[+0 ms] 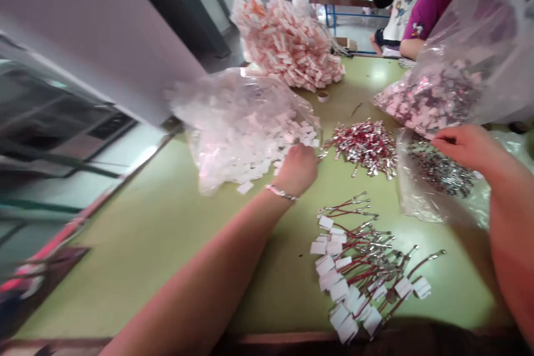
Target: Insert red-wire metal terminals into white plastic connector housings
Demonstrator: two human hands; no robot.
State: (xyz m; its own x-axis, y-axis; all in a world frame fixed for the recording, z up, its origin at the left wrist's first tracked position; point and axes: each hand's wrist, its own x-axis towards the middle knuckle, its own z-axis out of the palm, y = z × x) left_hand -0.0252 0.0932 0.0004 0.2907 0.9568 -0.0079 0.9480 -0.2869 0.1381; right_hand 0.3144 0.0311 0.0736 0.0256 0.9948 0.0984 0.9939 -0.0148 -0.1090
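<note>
Across the green desk (175, 256), the left hand (298, 167) reaches to the near right edge of a clear bag (233, 86) that spills small white pieces (307, 136); its fingers are curled and mostly hidden behind the hand, so I cannot tell what they hold. Just beyond it to the right lies a heap of short red leads (365, 147) with shiny metal ends. The right hand (471, 147) is above a plastic sheet (421, 206) bearing a pile of small metal parts (444, 172), its thumb and forefinger close together near the lower edge of a bulging bag (496, 28) of pinkish-white pieces (434, 94); whether they pinch anything I cannot tell. Nearest the wearer, a loose fan of tagged leads (362, 272) lies on the desk, most with white, squarish ends towards the lower left. Towards the far side stands a large mound of orange-and-white pieces (292, 47), with a small tape roll (323, 97) just in front. At far right, another person's purple sleeve (438, 5) shows behind the bulging bag.
</note>
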